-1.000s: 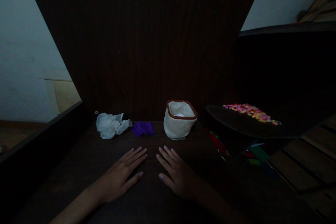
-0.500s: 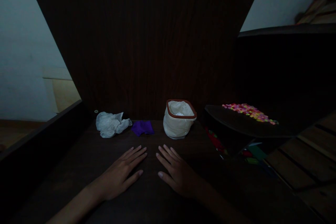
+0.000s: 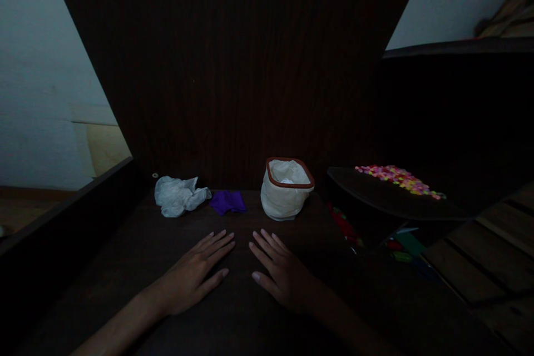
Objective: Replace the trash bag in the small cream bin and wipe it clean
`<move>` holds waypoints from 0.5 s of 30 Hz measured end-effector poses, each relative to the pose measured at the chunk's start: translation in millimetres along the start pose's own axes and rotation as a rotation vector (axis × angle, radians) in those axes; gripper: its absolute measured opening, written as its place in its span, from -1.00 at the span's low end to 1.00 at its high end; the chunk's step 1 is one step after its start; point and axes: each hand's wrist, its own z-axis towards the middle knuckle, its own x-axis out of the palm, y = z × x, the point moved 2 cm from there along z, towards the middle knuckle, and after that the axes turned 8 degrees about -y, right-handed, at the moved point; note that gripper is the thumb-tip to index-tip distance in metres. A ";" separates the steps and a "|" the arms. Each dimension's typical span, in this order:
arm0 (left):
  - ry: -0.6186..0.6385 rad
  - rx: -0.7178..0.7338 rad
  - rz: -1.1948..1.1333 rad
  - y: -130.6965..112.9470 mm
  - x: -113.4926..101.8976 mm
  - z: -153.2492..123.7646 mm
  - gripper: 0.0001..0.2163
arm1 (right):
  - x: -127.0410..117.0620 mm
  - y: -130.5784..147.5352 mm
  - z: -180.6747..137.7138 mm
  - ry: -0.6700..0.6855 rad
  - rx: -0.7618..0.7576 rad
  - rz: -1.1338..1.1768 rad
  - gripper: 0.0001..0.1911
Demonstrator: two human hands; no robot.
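Purple cloth, bag, bin sit beyond left hand and right hand; 10 fingers spread, empty.

The left hand and right hand rest palms down on a dark table, apart from each other. Beyond them, left to right, lie a crumpled white bag, a purple cloth just beside it, and an upright, brown-rimmed bin. Further right, small colourful pieces cover part of a dark shelf.
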 end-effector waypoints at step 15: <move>0.030 -0.034 -0.030 -2.6 -2.1 1.0 -0.48 | -8.0 -1.7 1.7 0.034 -0.007 0.009 -0.35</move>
